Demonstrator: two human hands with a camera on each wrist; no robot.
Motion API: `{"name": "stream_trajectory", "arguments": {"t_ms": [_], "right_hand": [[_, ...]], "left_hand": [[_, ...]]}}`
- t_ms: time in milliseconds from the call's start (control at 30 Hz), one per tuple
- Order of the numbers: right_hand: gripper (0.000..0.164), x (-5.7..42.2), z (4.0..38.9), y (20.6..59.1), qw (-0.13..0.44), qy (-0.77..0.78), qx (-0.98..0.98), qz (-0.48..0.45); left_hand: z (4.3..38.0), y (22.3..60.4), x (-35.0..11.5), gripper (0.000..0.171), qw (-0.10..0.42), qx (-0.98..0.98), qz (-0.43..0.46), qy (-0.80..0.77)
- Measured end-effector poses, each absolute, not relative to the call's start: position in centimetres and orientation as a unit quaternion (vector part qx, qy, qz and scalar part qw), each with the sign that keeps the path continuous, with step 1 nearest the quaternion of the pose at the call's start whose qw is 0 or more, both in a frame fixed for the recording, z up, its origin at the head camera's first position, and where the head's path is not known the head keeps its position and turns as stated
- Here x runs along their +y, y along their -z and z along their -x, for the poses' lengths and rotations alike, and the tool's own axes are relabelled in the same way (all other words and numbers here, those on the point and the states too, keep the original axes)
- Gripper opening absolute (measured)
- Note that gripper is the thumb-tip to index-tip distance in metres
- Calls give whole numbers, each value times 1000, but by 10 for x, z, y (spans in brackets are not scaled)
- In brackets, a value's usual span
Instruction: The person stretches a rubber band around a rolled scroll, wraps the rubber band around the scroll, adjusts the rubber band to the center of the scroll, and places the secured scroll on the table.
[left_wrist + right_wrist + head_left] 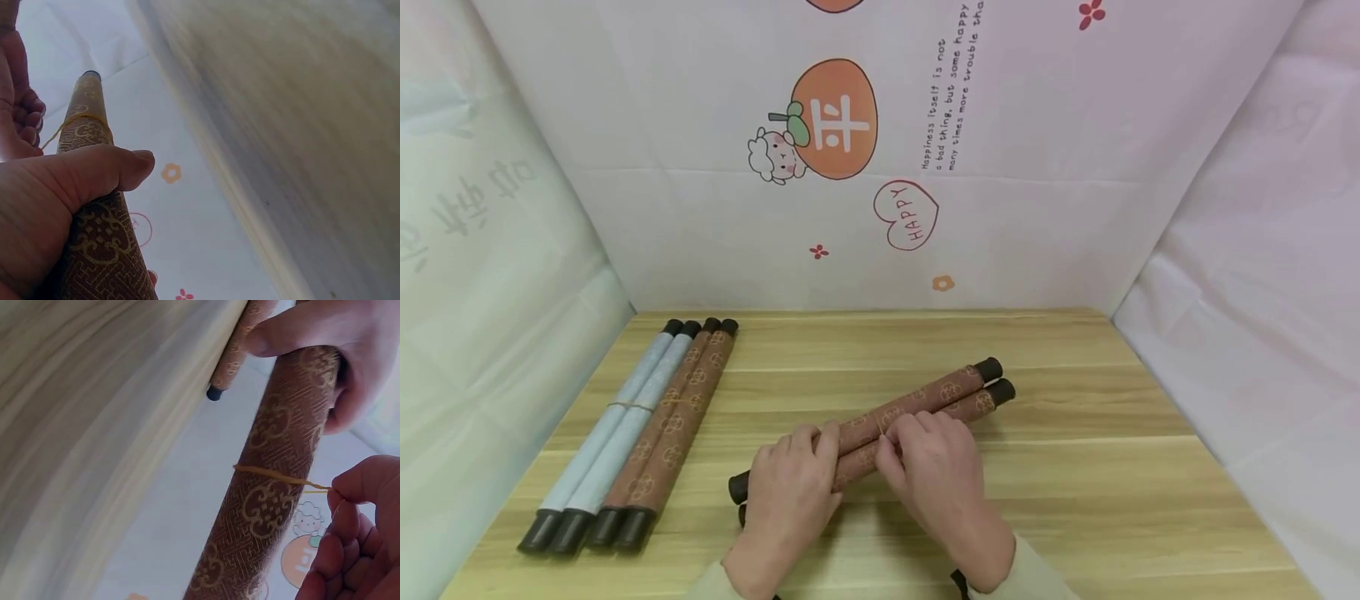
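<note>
Two brown scroll rolls (951, 392) with gold patterns and black ends lie side by side, slanting across the middle of the table. My left hand (793, 479) grips them near their left ends, the thumb (134, 169) pressing over the patterned surface. A thin yellow cord (269, 474) runs around the brown rolls near their middle. Between thumb and forefinger, my right hand (940, 471) pinches the cord and pulls a stretch of it taut off the surface. In the right wrist view the pinching right fingers (344, 519) sit beside the roll.
On the table's left side lie two light blue rolls (617, 417) and two brown rolls (681, 425), each pair bound by a thin cord. White printed cloth (700, 233) stands behind the wooden table (1120, 475) and along both sides.
</note>
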State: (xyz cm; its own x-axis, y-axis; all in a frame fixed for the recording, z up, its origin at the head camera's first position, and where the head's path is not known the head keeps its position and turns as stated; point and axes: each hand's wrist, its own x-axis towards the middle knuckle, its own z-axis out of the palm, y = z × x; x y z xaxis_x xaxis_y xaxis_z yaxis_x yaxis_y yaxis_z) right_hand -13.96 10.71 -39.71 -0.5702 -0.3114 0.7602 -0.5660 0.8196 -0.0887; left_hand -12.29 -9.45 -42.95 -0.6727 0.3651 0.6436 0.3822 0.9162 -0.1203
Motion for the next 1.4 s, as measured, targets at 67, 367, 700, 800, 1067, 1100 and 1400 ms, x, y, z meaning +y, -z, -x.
{"name": "stream_trajectory", "arguments": {"t_ms": [67, 367, 700, 800, 1067, 1100, 1400], "right_hand": [[20, 108, 139, 397, 393, -163, -870, -251], [12, 114, 133, 392, 399, -159, -874, -229], [18, 108, 138, 398, 344, -151, -901, -216], [21, 107, 141, 401, 347, -148, -900, -216], [13, 109, 142, 399, 382, -161, -881, -229], [13, 109, 142, 399, 378, -160, -883, -229], [9, 118, 138, 395, 365, -163, -889, -220]], "left_hand": [[123, 429, -94, 81, 344, -917, 200, 14], [123, 423, -98, 80, 336, -924, 182, 24], [121, 425, -97, 77, 355, -915, 194, 14], [120, 425, -95, 82, 351, -916, 193, 4], [119, 424, -93, 80, 352, -919, 179, 10], [119, 424, -93, 79, 350, -919, 180, 12], [120, 421, -98, 77, 310, -936, 159, 60]]}}
